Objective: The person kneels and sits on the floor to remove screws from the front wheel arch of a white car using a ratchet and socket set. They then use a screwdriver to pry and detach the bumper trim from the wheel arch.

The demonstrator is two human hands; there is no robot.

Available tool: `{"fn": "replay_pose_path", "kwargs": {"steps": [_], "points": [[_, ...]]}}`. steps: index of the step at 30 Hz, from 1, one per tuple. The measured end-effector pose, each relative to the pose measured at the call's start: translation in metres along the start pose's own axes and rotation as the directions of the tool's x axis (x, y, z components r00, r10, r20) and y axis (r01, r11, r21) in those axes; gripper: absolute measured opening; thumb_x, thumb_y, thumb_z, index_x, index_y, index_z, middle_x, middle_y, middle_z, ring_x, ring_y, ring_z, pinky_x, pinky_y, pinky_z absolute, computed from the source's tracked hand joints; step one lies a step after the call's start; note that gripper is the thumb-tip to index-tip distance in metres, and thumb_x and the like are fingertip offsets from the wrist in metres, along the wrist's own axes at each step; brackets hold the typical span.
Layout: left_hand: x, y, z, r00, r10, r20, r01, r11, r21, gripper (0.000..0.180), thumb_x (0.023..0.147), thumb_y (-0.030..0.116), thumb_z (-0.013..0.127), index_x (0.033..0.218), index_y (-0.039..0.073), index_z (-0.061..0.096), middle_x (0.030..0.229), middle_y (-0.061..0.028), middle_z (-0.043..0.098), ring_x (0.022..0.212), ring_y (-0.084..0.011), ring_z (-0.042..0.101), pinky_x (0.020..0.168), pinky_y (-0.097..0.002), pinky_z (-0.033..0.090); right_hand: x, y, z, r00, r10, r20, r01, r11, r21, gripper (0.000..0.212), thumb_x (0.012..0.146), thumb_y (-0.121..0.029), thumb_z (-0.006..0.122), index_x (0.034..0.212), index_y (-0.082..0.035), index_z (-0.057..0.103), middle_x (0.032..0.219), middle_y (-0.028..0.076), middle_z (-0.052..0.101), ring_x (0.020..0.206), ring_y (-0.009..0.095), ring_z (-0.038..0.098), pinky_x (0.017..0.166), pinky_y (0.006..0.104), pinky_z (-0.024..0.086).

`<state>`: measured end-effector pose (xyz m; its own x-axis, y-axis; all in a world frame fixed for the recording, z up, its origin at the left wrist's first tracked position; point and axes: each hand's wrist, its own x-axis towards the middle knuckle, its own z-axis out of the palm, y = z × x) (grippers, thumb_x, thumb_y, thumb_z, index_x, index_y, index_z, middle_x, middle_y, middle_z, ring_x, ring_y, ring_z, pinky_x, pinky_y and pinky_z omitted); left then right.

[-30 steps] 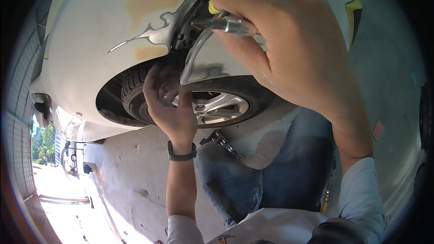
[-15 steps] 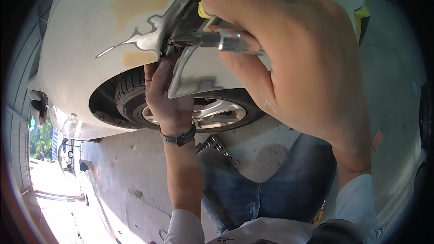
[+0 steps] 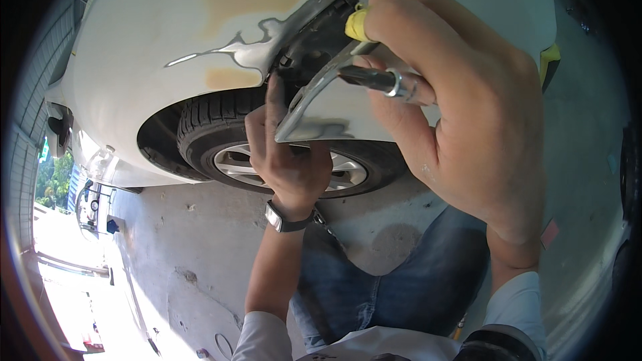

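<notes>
My left hand [image 3: 291, 172] is palm-side toward me in front of the wheel. Its index finger points up into the dark gap between the white car fender [image 3: 137, 53] and a loose white bumper [image 3: 361, 108], touching near the fender's lower corner. The other fingers are bent, with nothing seen in them. My right hand [image 3: 478, 117] grips a screwdriver [image 3: 374, 80] with a dark tip and silver collar, pointing left toward the gap. Yellow wrap [image 3: 356, 25] covers its index fingertip, beside the bumper's edge. The screwdriver's rear end is hidden in the hand.
Below the gap sit the tire [image 3: 204, 130] and its silver alloy rim [image 3: 237, 164]. Bare-metal and tan patches mark the fender. My jeans-clad knees are on both sides of a stained concrete floor [image 3: 394, 237]. A pink scrap [image 3: 550, 234] lies to the right.
The screwdriver tip has drawn back from the gap, to the right. My left hand has lowered slightly and turned, its index finger now stretched upward. The car sits further right in view.
</notes>
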<state>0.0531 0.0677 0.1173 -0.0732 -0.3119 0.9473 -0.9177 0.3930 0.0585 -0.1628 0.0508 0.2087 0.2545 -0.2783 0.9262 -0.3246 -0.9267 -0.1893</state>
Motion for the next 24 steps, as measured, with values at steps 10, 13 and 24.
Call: {"fn": "replay_pose_path", "kwargs": {"steps": [10,13,24], "points": [[0.017,0.021,-0.010,0.969,-0.060,0.241,0.074,0.996,-0.046,0.068,0.073,0.003,0.072,0.139,-0.002,0.058,0.131,-0.0235,0.060,0.084,-0.0315,0.064,0.062,-0.0364,0.054,0.008,-0.008,0.000,0.999,-0.011,0.038,0.016,0.991,-0.135,0.021,0.086,0.001,0.073,0.105,0.001,0.064,0.104,0.011,0.070,0.072,0.017,0.066,0.062,0.0276,0.054],[0.016,0.025,-0.021,0.881,-0.315,0.353,0.422,0.860,-0.287,0.065,0.076,-0.004,0.068,0.141,-0.002,0.058,0.131,-0.0239,0.059,0.093,-0.0288,0.066,0.066,-0.0339,0.057,0.011,-0.012,-0.004,0.994,-0.001,0.107,0.021,0.982,-0.188,0.019,0.089,-0.001,0.072,0.105,0.002,0.064,0.103,0.011,0.070,0.071,0.017,0.065,0.064,0.0276,0.054],[0.010,0.081,-0.050,0.799,-0.456,0.391,0.503,0.151,-0.851,0.090,0.076,0.004,0.067,0.154,-0.009,0.022,0.147,-0.0206,0.040,0.138,-0.0299,0.041,0.121,-0.0435,0.025,-0.043,-0.004,-0.002,0.971,-0.143,-0.193,0.118,0.983,-0.138,0.019,0.104,-0.019,0.058,0.100,-0.001,0.065,0.111,0.022,0.072,0.079,0.026,0.073,0.069,0.0337,0.059]]}}
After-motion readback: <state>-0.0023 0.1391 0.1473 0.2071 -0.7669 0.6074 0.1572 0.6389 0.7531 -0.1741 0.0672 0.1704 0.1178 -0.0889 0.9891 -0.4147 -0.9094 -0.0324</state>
